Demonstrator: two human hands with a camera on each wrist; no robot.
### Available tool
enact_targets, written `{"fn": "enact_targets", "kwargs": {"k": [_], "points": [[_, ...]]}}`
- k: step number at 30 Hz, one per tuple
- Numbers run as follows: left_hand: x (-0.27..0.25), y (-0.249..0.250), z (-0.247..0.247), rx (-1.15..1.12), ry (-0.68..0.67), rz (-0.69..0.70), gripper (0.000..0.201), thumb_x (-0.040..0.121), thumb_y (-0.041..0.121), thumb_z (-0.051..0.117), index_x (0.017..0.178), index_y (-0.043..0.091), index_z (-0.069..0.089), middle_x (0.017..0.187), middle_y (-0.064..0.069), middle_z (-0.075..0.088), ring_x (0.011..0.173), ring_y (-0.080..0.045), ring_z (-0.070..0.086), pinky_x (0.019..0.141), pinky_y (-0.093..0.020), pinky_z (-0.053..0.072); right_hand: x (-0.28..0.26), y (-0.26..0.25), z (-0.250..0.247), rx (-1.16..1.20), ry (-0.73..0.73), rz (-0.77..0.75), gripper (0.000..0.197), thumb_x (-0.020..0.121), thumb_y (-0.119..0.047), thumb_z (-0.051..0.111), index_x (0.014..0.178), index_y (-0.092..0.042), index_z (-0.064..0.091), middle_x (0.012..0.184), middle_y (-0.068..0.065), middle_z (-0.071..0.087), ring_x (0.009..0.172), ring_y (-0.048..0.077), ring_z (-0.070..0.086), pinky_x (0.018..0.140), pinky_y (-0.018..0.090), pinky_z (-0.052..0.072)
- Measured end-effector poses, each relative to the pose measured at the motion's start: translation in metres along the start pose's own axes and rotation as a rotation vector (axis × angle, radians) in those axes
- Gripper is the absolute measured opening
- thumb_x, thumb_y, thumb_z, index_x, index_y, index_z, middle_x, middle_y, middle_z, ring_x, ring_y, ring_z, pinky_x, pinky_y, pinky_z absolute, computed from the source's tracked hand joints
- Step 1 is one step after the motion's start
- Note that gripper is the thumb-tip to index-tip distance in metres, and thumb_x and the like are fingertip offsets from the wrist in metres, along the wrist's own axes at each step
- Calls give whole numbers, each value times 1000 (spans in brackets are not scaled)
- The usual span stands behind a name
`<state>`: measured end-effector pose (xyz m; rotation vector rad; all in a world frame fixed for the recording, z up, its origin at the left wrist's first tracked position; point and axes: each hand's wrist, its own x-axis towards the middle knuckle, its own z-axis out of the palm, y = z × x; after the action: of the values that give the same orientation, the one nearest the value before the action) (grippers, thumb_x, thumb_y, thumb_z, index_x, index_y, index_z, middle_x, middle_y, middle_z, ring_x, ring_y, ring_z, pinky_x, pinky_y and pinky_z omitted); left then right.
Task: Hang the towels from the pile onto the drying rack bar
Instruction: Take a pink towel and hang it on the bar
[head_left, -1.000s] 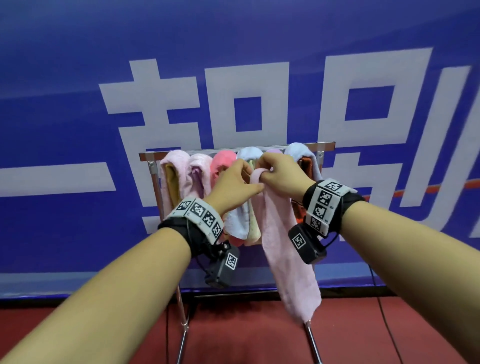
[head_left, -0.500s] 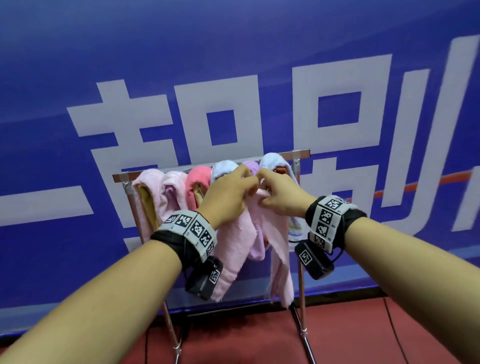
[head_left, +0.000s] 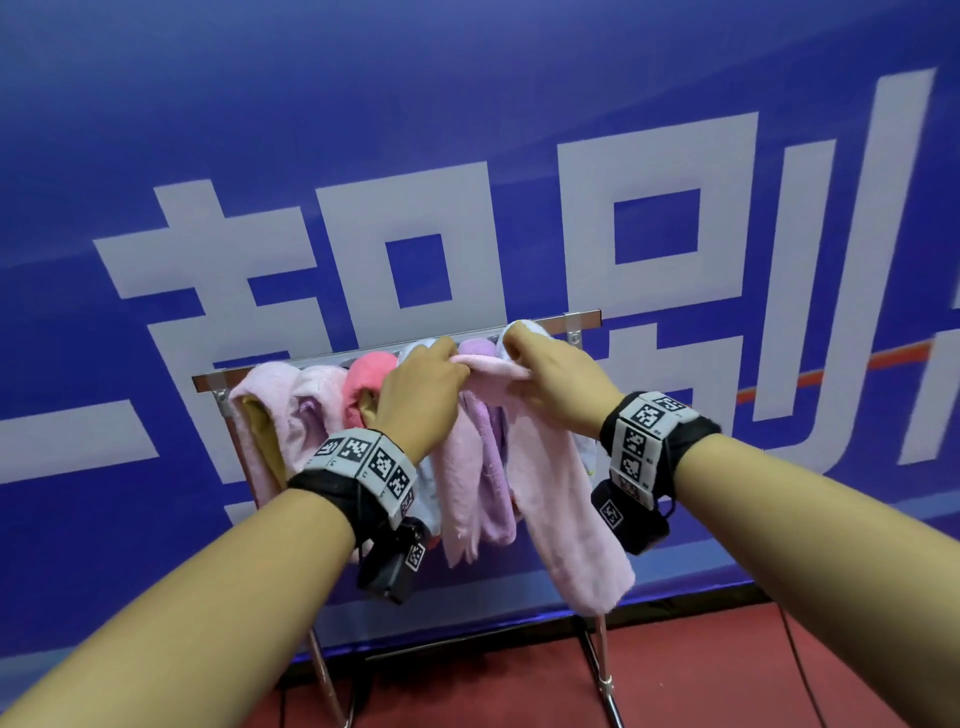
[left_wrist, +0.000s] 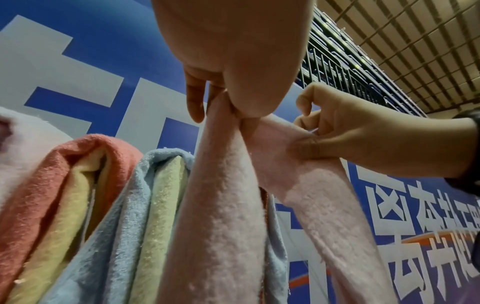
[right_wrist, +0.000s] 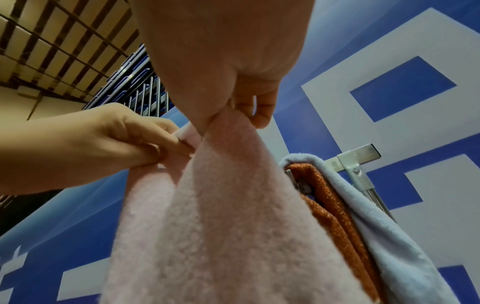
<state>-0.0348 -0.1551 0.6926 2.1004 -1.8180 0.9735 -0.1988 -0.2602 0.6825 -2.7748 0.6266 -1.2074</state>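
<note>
The pink towel (head_left: 566, 499) is hanging lengthwise, its two tails dropping in front of the bar (head_left: 332, 357) while its folded top is being held just short of the bar, at the gap between the purple towel (head_left: 477, 347) and the pale blue towel (head_left: 524, 328). The left hand (head_left: 421, 395) and right hand (head_left: 558, 384) are each pinching that top edge, close together and about equally near the bar, so the fold probably needs carrying forward and over. The rack is standing on a red floor (head_left: 701, 675) in front of a blue banner (head_left: 467, 104), crowded with other towels leftward.
</note>
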Motion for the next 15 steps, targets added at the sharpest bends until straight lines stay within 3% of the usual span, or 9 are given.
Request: {"fn": "enact_targets", "kwargs": {"k": [3, 5, 6, 8, 10, 11, 12, 13, 15], "points": [[12, -2, 8, -49, 9, -62, 20, 94, 15, 51, 109, 15, 64, 106, -4, 48, 94, -29, 53, 63, -36, 38, 9, 3, 3, -61, -38, -100, 3, 96, -24, 52, 97, -22, 51, 87, -3, 46, 78, 19, 39, 57, 29, 26], [20, -3, 14, -78, 20, -91, 17, 93, 12, 52, 106, 12, 64, 103, -5, 47, 85, -31, 55, 62, -39, 43, 17, 7, 8, -96, -81, -143, 32, 96, -26, 41, 122, -33, 58, 86, -2, 44, 81, 17, 41, 57, 29, 29], [24, -3, 16, -100, 24, -104, 16, 91, 9, 53, 103, 11, 63, 101, -6, 46, 82, -33, 55, 63, -41, 46, 21, 7, 8, -119, -108, -149, 43, 95, -25, 41, 133, -40, 53, 86, -1, 44, 82, 17, 42, 57, 28, 31], [32, -4, 20, -150, 32, -127, 13, 89, 8, 52, 98, 8, 61, 100, -8, 46, 77, -36, 55, 66, -48, 49, 29, 8, 8, -215, -130, -150, 56, 92, -18, 47, 140, -47, 46, 85, 3, 49, 79, 21, 46, 56, 31, 33], [40, -3, 23, -177, 45, -145, 10, 89, 13, 53, 96, 8, 59, 101, -8, 46, 77, -36, 56, 68, -49, 50, 34, 5, 7, -329, -115, -144, 55, 92, -14, 51, 136, -46, 50, 80, 7, 53, 72, 25, 51, 54, 32, 32], [43, -3, 25, -175, 53, -149, 9, 89, 15, 55, 96, 9, 58, 101, -8, 45, 76, -35, 56, 68, -48, 50, 37, 3, 4, -334, -115, -116, 45, 92, -13, 52, 125, -44, 57, 79, 9, 54, 71, 28, 53, 53, 33, 32], [46, -3, 27, -169, 62, -153, 10, 88, 15, 56, 96, 10, 57, 102, -8, 44, 75, -35, 56, 67, -48, 50, 40, 3, 5, -301, -112, -81, 33, 92, -11, 52, 111, -37, 57, 80, 12, 54, 72, 32, 54, 53, 33, 31], [49, -2, 29, -160, 66, -159, 10, 87, 13, 55, 97, 10, 55, 103, -8, 44, 73, -36, 56, 65, -48, 50, 43, 7, 8, -262, -105, -41, 29, 91, -9, 53, 108, -31, 49, 81, 13, 52, 73, 34, 54, 53, 33, 29], [53, -3, 35, -133, 58, -164, 15, 86, 7, 51, 101, 11, 53, 106, -9, 42, 68, -38, 56, 59, -47, 48, 49, 13, 14, -247, -123, 46, 23, 88, -7, 51, 101, -25, 55, 83, 7, 46, 76, 32, 52, 55, 34, 28]]}}
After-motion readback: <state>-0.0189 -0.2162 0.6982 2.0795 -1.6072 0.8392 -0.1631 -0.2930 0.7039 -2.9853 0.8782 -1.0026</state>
